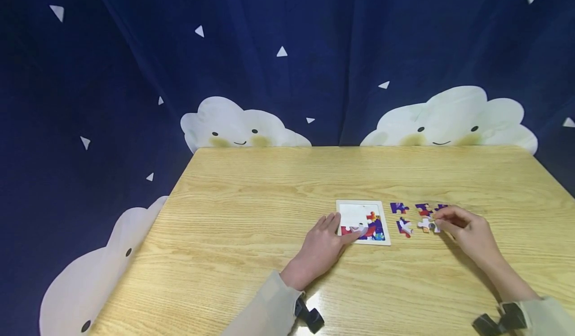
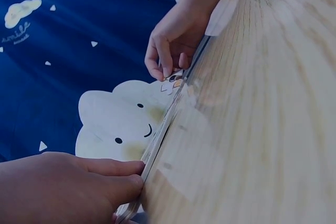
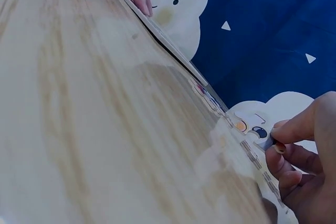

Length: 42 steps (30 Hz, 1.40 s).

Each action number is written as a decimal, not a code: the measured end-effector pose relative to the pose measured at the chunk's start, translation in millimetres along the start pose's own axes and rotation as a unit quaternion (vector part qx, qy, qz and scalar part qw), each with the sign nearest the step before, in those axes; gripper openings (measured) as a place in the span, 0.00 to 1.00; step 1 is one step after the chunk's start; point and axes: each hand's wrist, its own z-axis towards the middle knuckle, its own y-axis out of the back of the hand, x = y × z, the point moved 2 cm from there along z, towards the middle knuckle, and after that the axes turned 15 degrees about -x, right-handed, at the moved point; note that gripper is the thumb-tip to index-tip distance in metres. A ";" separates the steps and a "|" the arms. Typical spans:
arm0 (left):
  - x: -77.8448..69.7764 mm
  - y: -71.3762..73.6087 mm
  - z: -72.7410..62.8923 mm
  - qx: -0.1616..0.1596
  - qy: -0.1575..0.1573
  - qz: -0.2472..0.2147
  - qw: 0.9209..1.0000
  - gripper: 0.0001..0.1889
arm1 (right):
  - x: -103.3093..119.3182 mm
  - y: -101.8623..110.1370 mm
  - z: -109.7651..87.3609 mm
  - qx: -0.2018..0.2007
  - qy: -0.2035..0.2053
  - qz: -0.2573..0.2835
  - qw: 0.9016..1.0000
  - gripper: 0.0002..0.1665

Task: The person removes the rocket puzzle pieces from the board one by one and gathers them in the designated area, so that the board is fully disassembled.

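Note:
A square jigsaw board [image 1: 364, 222] with a pale frame lies on the table, its lower part and right side covered by coloured pieces and its upper left white. My left hand [image 1: 320, 243] rests at the board's lower-left corner, fingers along the left edge and thumb across the bottom edge. To the right, my right hand [image 1: 471, 233] pinches a white puzzle piece [image 1: 434, 226] with a dark eye on it between thumb and fingertips. In the right wrist view the held piece [image 3: 261, 134] is raised at a tilt; the fingers partly cover it.
Loose puzzle pieces lie between board and right hand: a purple one [image 1: 399, 207], one with a white shape [image 1: 405, 227], a white one [image 1: 424, 224] and a red-purple one [image 1: 423, 209]. Another [image 1: 442, 206] is partly behind the right hand. A dark blue curtain [image 1: 269, 76] borders the wooden table [image 1: 251, 201].

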 end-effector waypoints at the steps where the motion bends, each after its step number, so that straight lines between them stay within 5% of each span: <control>1: 0.0 0.0 -0.1 0.002 0.001 0.000 1.000 0.17 | -0.4 -0.2 0.0 0.001 -0.002 0.000 1.000 0.08; 27: -0.3 -0.6 -0.6 0.011 0.004 0.002 1.000 0.17 | -3.2 -5.0 -1.2 -0.003 0.064 -0.044 0.997 0.04; 42: 0.1 -1.2 -0.5 0.000 0.003 0.002 1.000 0.16 | -3.9 -1.9 -0.2 0.014 0.054 -0.041 0.998 0.04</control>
